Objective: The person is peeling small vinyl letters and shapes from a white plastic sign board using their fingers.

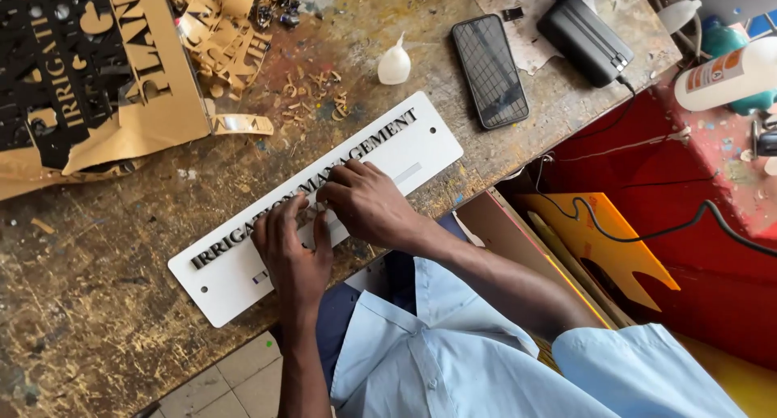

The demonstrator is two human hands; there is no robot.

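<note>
Left hand: the left hand [293,248] lies flat on the white sign plate [421,147], fingers together and pointing away from the body. It holds nothing; its weight seems to pin the plate so it cannot slide on the table [97,305].
Right hand: the right hand [364,199] sits just beside the left, touching it. Its fingertips [328,193] are bent down onto the row of black letters [235,240], pressing rather than gripping. Whether a small letter is pinched under them cannot be told.
Sign plate: a long white strip with rounded corners and small holes near its ends. It lies slantwise under both hands, its near end jutting past the table edge towards the person's lap, likely so the wrists can rest over it.
Letters: black cut-out letters run along the plate on either side of the fingers, lying flat in one line.
Beyond the hands: a small white nozzle cap [394,64] and curled brown paper scraps [312,90] lie on the table just past the plate.
Right of the right hand: a dark phone [490,70] and a black power pack [584,36], well apart from the plate.
Left of the left hand: a black cut sheet [57,70] on brown backing paper [174,102].
</note>
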